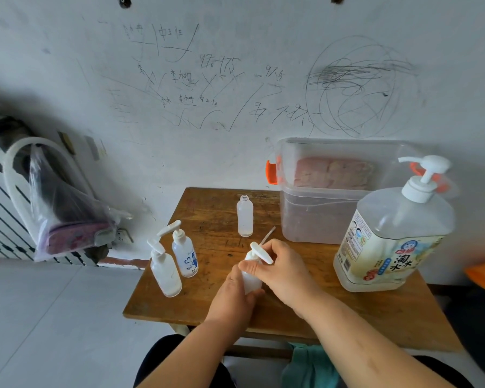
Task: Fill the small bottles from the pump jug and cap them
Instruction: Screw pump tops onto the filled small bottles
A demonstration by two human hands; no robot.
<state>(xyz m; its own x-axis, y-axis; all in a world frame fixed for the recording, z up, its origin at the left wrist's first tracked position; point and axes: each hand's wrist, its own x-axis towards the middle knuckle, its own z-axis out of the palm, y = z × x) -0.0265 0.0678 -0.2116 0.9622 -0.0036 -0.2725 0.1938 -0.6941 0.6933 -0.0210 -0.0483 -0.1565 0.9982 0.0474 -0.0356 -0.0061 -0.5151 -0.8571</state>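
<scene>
hands on a bottle at the table's middle

a person sat at a small wooden table (207, 306). the left hand (233, 292) was curled round the lower body of a small white bottle (251, 278), holding it upright just above the tabletop. the right hand (282, 267) came in from the right, its thumb and fingers pinching the bottle's neck under the pump cap (261, 252), whose flat spout pointed right over the knuckles. a thin tube (267, 234) slanted up behind the cap; what it joined could not be told.

behind the hands an open bottle (244, 217) stood upright with no cap, a little liquid at its bottom. to the left stood two capped bottles close together: a plain one (165, 273) nearer the table's edge and a printed one (184, 256) with blue marks just behind it.

the jug (389, 236) stood on the table's right side, well apart from the hands, its white pump on top and its spout pointing left. behind it, against the scribbled wall (235, 79), sat stacked clear bins (319, 219). a plastic bag (65, 214) hung at the left.
</scene>
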